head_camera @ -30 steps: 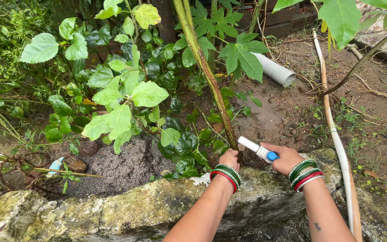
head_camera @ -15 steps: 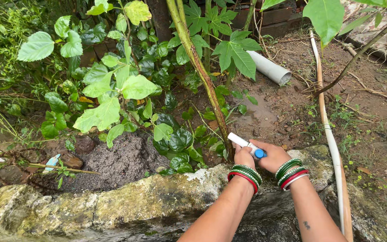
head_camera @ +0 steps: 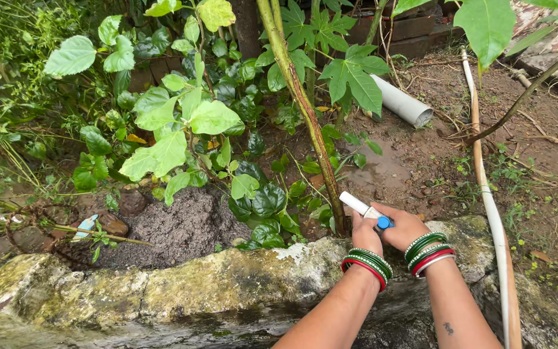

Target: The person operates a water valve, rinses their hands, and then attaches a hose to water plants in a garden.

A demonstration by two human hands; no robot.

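- Two hands are showing, both the person's own, reaching over a mossy stone ledge that is running across the lower part of the view.
- The right hand is holding one white tube with a blue end; its fingers are curling round the blue end, pressed together on it.
- The left hand is lying just beside the right hand and touching the same tube from below; whether its fingers are gripping the tube or only resting against it cannot be told.
- The tube is sitting just past the far edge of the ledge, right of centre, tilting up and to the left, with its white end nearly touching the foot of one thick green-brown stem.
- Each wrist is wearing a stack of green, red and white bangles; the exact count cannot be told.
- One mound of dark soil is lying behind the ledge, left of the hands and well apart from them.
- One grey pipe is lying on the muddy ground beyond the stem.
- One long pale hose is running down the right side, past the right end of the ledge.
- Broad green leaves are crowding the left half and overhanging the soil mound; nothing is standing between the hands and the tube.
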